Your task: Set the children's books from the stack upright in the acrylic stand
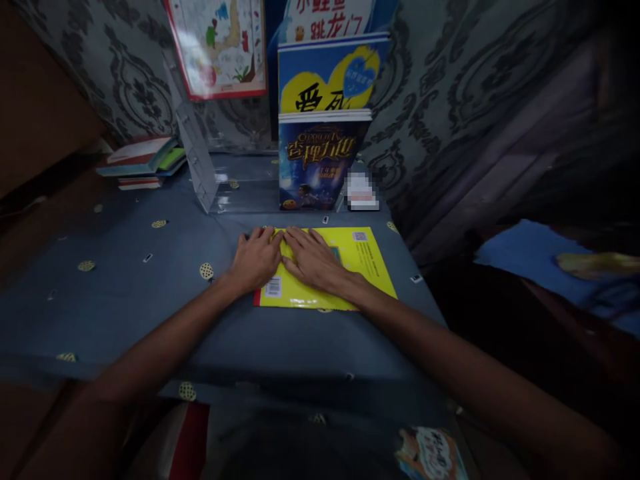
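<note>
A yellow book with a red strip at its left edge lies closed on the cloth-covered table, a barcode near its lower left. On its left side rests my left hand, palm down, the fingers slightly bent along the edge. My right hand lies flat on the cover just beside it, fingers stretched toward the far edge. The fingertips of the two hands nearly meet. Neither hand grips anything.
Behind the book stands a clear acrylic rack holding a dark blue book, a blue-and-yellow book and a red-bordered book. Stacked books lie at the back left. A blue cloth-like item is off to the right.
</note>
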